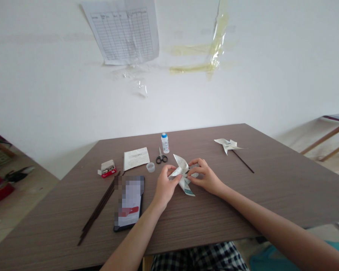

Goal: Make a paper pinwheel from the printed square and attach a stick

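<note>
Over the front middle of the table, a paper pinwheel [183, 165] of printed paper is between my two hands. My left hand [166, 184] pinches its left side near the centre, thumb across the front. My right hand [205, 176] is closed at the right of its centre, fingertips bent onto the paper; whether they also grip something small is hidden. Another paper pinwheel [227, 145] on a thin dark stick [243, 162] lies at the far right of the table.
Left of my hands are a phone [130, 203], several dark sticks [98, 207], a small red-and-white box [107, 169], a paper stack [136, 159] and a clear cap [150, 167]. Scissors [161, 159] and a blue-capped bottle [164, 143] stand behind. A wall [186, 101] bounds the table [271, 195].
</note>
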Demonstrator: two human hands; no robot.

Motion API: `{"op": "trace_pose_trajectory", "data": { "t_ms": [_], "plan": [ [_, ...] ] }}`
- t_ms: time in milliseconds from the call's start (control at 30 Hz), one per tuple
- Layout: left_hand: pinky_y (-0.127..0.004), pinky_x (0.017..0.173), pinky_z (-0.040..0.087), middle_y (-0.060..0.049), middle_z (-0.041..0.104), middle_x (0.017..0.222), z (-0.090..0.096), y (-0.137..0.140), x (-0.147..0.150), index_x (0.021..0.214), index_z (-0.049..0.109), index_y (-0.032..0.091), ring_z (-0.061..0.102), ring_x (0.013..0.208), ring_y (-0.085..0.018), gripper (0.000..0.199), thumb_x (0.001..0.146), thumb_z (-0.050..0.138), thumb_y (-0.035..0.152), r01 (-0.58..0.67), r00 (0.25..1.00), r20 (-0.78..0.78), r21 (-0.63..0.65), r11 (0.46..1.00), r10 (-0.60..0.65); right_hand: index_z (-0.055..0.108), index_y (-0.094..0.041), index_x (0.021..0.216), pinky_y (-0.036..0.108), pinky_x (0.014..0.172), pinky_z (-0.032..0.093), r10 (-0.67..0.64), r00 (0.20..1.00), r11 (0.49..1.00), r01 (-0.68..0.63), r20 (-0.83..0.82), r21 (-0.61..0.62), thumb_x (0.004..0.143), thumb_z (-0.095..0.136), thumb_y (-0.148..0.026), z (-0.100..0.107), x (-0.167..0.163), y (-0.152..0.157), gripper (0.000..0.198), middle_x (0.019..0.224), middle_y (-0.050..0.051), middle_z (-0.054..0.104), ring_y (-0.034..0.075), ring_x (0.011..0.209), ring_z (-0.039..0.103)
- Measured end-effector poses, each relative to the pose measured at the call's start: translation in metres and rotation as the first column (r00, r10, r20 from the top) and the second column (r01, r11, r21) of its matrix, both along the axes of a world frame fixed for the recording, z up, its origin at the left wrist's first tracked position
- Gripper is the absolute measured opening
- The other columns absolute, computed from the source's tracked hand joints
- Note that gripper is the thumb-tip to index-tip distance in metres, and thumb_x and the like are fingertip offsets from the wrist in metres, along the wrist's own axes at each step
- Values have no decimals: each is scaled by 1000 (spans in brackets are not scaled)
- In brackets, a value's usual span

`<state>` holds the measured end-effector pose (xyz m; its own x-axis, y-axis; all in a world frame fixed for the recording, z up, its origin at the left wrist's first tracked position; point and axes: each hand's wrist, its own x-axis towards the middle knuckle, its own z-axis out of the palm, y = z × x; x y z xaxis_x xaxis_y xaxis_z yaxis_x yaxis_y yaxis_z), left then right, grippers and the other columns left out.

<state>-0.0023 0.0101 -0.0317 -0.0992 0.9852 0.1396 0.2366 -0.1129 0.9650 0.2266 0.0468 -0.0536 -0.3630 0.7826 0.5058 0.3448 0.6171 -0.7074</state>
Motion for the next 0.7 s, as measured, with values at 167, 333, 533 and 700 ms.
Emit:
{"op": "trace_pose_trajectory", "data": {
  "t_ms": [167,333,533,700],
  "plan": [
    [-45,100,68,-6,92,108,0,-1,1,110,68,28,89,107,-32,31,84,86,22,48,998,48,-8,999,-48,94,-29,93,61,123,55,-14,1000,1000,14,-2,9,98,90,-29,1,-1,0,6,129,13,78,38,130,70],
    [-46,103,66,-8,91,112,1,-2,2,110,70,26,88,113,-34,34,81,88,27,59,996,68,-6,998,-58,95,-29,93,58,121,56,-10,1000,1000,10,11,6,96,91,-28,1,-2,-1,5,128,13,78,36,127,70],
    [-44,99,64,-8,91,110,2,-4,4,111,71,25,88,108,-33,38,79,91,30,63,992,109,-11,998,-61,95,-29,93,55,118,56,6,1000,1000,-6,10,-2,95,91,-28,0,-2,0,5,127,12,78,34,123,70],
    [-41,95,64,-6,91,104,2,-4,6,112,71,25,88,104,-32,40,77,90,27,89,986,146,-14,996,-87,94,-28,93,55,116,56,5,1000,999,-5,9,-40,95,89,-29,1,-3,-1,6,128,13,77,35,123,69]
  ]
}}
